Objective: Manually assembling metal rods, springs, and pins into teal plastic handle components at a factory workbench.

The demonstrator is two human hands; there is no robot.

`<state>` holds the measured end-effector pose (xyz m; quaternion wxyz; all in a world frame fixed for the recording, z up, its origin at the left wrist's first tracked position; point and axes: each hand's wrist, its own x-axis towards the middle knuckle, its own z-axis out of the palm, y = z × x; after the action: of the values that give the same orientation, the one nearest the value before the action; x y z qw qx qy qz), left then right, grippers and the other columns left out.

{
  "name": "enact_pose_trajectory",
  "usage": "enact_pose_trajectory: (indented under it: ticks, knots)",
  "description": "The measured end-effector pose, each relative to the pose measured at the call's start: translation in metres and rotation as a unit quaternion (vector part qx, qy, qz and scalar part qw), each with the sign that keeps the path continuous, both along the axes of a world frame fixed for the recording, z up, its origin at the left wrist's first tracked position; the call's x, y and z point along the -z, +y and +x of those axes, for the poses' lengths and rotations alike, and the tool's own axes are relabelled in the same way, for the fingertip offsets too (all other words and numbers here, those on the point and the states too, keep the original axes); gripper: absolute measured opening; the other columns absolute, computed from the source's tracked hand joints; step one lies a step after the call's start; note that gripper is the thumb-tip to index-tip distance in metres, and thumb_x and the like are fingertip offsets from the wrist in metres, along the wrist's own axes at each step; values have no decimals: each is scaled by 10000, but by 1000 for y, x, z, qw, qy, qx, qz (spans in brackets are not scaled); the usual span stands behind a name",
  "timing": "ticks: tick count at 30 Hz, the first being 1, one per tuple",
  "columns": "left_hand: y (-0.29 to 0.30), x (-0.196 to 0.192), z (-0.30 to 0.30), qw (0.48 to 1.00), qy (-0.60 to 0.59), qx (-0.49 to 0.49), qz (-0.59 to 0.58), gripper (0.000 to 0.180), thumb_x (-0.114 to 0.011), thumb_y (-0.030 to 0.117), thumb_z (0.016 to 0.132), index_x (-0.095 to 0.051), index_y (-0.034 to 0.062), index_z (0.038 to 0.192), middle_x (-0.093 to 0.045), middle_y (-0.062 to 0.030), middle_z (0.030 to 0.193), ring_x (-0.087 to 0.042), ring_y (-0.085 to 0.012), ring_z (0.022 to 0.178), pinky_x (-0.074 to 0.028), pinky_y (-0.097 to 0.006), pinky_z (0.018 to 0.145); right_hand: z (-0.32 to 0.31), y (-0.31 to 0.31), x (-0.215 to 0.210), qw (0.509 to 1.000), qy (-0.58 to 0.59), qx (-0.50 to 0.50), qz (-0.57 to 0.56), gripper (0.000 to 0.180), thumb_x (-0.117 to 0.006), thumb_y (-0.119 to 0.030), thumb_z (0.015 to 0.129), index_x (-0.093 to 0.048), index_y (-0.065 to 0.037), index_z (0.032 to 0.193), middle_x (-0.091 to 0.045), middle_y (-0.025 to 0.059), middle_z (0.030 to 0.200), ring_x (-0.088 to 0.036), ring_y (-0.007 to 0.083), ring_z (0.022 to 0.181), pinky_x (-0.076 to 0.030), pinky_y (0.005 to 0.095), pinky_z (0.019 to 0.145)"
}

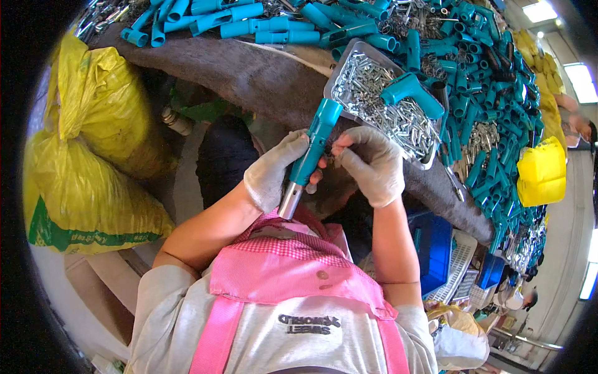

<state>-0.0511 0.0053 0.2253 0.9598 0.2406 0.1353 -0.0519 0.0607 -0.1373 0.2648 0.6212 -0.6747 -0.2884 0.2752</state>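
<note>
My left hand (278, 167), in a pale glove with bare fingertips, is wrapped round a teal plastic tubular handle (316, 138). The handle is held at a slant over my lap, its wider, cut-out end up and a shiny metal tube (291, 200) sticking out of its lower end. Just right of it, my right hand (371, 163), gloved the same way, has thumb and forefinger pinched together. Something small and dark seems to be at those fingertips, too small to name. Beyond my hands, a metal tray (346, 76) holds many small silvery pins, with another teal handle (412, 93) lying on them.
Teal tubes (271, 26) and small metal parts cover the bench (249, 71) ahead and to the right. Yellow sacks (103, 193) stand at left. A yellow container (541, 172) sits at right. Blue bins (430, 246) are beside my right arm. Another person (573, 118) is at far right.
</note>
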Motion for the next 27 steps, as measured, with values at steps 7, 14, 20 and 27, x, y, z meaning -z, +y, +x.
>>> enact_pose_trajectory:
  ticks: [7,14,20,27]
  knots:
    - [-11,9,0,993,-28,-26,113,303,-517,331,917,-476,97,1105,-567,-18,865,-565,-122,681,-471,-263,556,-10,-5,24,995,-100,3,2,125,-579,114,788,-577,22,872,-589,83,848,-606,155,765,-510,272,718]
    - [-12,4,-5,962,-23,-31,269,347,-521,323,920,-496,57,1142,-580,-22,916,-566,-102,745,-473,-239,631,-24,-5,35,977,178,89,72,201,-703,-48,771,-524,-59,863,-594,34,795,-516,90,633,-452,229,582]
    - [-11,9,-6,941,-74,-29,329,376,-543,305,912,-505,34,1169,-575,-23,928,-556,-96,771,-467,-229,687,-30,0,36,968,227,88,65,159,-668,-34,796,-516,-64,831,-593,32,768,-540,97,609,-458,220,553]
    - [-6,9,-10,976,-2,-61,210,353,-549,316,900,-496,54,1129,-544,-15,813,-497,-79,641,-404,-213,523,15,5,1,979,-164,51,-105,175,-575,-146,867,-605,-15,979,-618,88,806,-591,167,688,-477,296,610]
